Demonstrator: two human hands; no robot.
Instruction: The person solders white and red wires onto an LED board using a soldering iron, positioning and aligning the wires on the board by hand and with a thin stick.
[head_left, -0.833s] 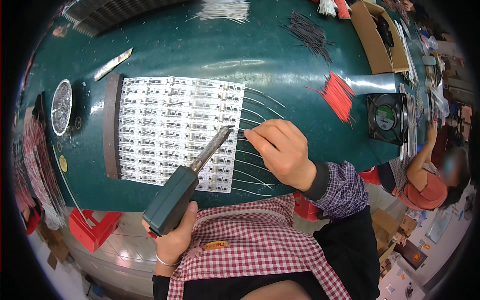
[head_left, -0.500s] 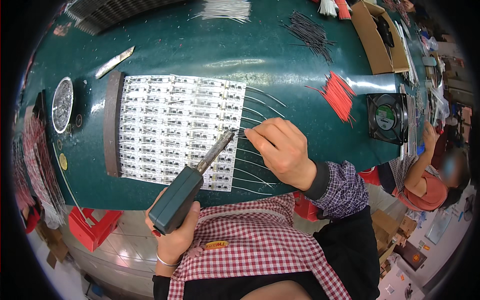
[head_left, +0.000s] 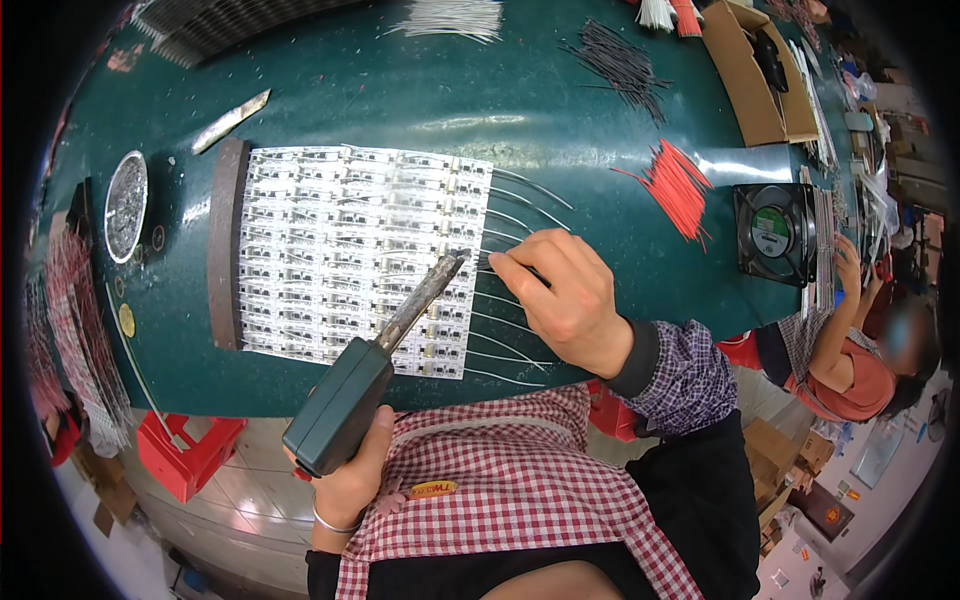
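Apparent soldering: my left hand [head_left: 352, 472] grips an iron [head_left: 340, 405], my right hand [head_left: 566, 295] (apart) a wire [head_left: 484, 265]; next, steadiness between them.

Here you are in an electronics assembly workshop: a panel of circuit boards [head_left: 345, 255] on your green worktable [head_left: 350, 95], a soldering gun [head_left: 368, 362] over it, piles of red wires [head_left: 672, 193] and black wires [head_left: 615, 65], an axial fan [head_left: 770, 230], a cardboard box [head_left: 733, 75], a co-worker [head_left: 852, 388] to your right!
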